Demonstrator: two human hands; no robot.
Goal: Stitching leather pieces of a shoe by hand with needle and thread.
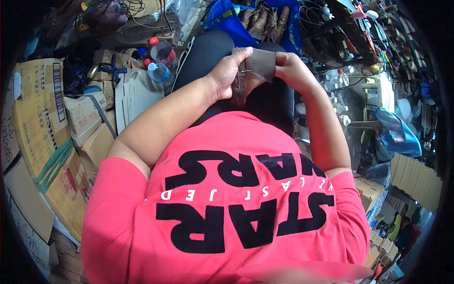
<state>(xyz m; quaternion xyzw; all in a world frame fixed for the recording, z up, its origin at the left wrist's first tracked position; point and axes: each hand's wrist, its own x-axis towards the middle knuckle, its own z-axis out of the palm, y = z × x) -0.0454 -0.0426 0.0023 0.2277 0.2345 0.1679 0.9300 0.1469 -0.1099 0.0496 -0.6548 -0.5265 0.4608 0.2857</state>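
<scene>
Above my dark-trousered lap, both hands hold a brown leather piece [260, 62], which looks like part of a shoe or boot. It has a wide flat flap and a stitched edge with a thin metal bit or thread across it. My left hand [228, 73] is closed on the left edge, with the thumb on top. At the upper right, my right hand [294, 71] pinches the flap's edge between thumb and fingers. The lower end of the leather narrows toward my pink shirt [227, 137]. Its underside is hidden.
Beyond my knees, a blue bag [220, 20] holds several brown shoes [265, 23]. Plastic bottles [158, 72] with red caps stand left of my leg. Cardboard boxes [42, 99] crowd the left. Small bottles [333, 80], a blue plastic bag [399, 135] and racked shoes line the right.
</scene>
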